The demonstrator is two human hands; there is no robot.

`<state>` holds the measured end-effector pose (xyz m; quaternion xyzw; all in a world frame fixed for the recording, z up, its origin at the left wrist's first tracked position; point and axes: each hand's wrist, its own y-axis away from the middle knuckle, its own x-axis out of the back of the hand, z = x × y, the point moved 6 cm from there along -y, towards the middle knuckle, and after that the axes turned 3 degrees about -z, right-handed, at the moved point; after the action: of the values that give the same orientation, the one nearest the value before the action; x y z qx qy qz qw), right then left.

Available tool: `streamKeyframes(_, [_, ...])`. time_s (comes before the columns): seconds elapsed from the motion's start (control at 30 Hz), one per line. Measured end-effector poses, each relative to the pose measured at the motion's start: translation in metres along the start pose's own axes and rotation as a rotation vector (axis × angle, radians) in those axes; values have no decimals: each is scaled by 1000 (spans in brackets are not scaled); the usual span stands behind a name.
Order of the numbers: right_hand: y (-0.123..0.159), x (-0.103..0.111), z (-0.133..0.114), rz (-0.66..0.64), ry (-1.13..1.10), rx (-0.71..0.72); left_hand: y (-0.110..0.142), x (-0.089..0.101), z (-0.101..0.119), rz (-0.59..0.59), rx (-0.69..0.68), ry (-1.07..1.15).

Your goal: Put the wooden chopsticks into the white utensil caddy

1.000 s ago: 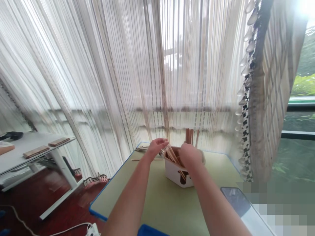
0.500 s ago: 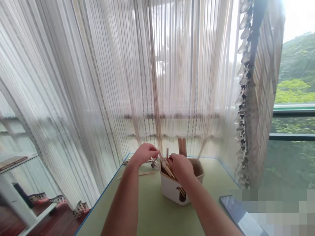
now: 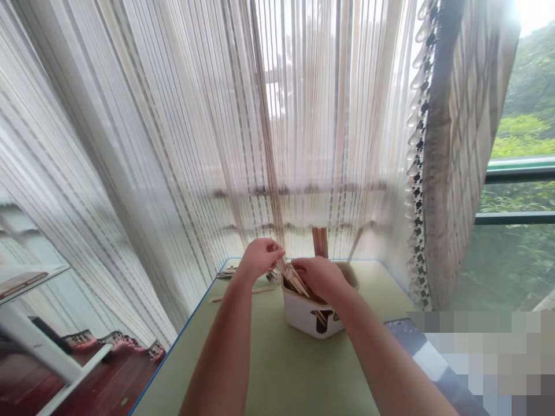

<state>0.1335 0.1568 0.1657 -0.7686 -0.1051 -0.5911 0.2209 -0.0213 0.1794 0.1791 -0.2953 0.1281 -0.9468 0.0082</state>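
A white holder (image 3: 298, 315) with a tan rim and a dark cutout in its front stands on the table. A bundle of wooden chopsticks (image 3: 298, 282) leans in its left side, with a clear wrapper-like piece around the upper part. My left hand (image 3: 261, 258) is closed in a pinch at the bundle's upper ends, left of the holder. Over the opening, my right hand (image 3: 318, 278) curls down beside the bundle; its fingertips are partly hidden. Behind it, a flat group of brown sticks (image 3: 320, 241) stands upright, and a thin handle (image 3: 355, 245) slants out at the right.
Metal spoons (image 3: 272, 275) and other cutlery (image 3: 226, 271) lie at the table's back left, with a loose pair of chopsticks (image 3: 243, 294) before them. A phone (image 3: 416, 346) lies at the right. The green table (image 3: 277, 375) meets a sheer curtain (image 3: 208, 144) behind.
The view has tipped down slightly, so the table sits higher in the picture. My right hand has spread flatter over the holder; my left hand stays at the chopsticks' ends.
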Motion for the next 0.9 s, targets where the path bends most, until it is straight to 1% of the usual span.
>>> streamKeyframes(0.1, [-2,1,6,25,56,-59,2,6,1,39,9,-3])
streamKeyframes(0.17, [-1,4,7,41,83,-85,3,7,2,43,15,-11])
streamKeyframes(0.4, [9,19,7,79,114,-141,4,-6,6,-16,32,-120])
streamKeyframes(0.5, [8,14,6,54,117,-145,3,-7,5,-16,22,-156])
streamKeyframes(0.6, [5,11,8,26,94,-171,1,-3,6,35,1,-228])
streamKeyframes(0.67, [6,14,15,22,80,-233,1,-1,7,66,-17,-277])
streamKeyframes(0.77, [11,20,29,-12,62,-314,2,-1,8,70,-22,-318])
streamKeyframes(0.9, [16,25,42,-65,37,-318,3,-1,7,59,34,-351])
